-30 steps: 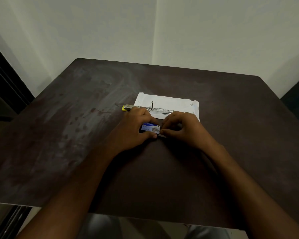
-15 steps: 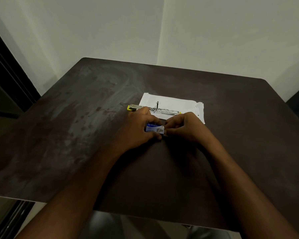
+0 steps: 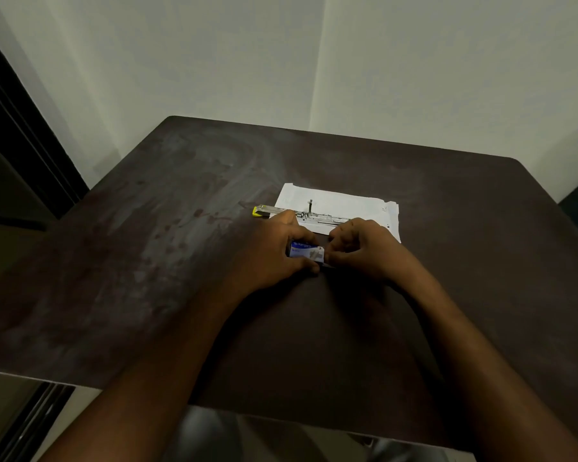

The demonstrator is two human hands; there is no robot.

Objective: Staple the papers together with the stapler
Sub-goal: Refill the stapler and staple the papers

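The left hand (image 3: 274, 251) is wrapped around a small blue-and-white box (image 3: 306, 252), probably staples, pinning it low over the surface (image 3: 147, 278). The right hand (image 3: 361, 251) is pinched narrow at the box's right end, fingertips (image 3: 329, 258) on its edge, as if working a flap or drawer open. Whether anything has come out of the box cannot be told; the fingers cover that end.

The stapler (image 3: 301, 216) lies just beyond both hands, swung open flat, its yellow end past the left hand's knuckles and its metal track running toward the right hand. The papers (image 3: 341, 203) lie under and beyond it, farther from the hands than the box.

The step in hand looks like reloading, so the stapling itself is not yet begun.

To do it well:
- Keep the left hand's hold firm but on the box's sides, so the end the right hand works is not squeezed shut.
- Pull with a small, steady pinch; a jerk could scatter loose staples over the dark surface, where they would be hard to find.
- Take out one unbroken strip and carry it the short way forward to the open track, legs down.
- Close the stapler fully before squaring the papers and pressing at a corner.
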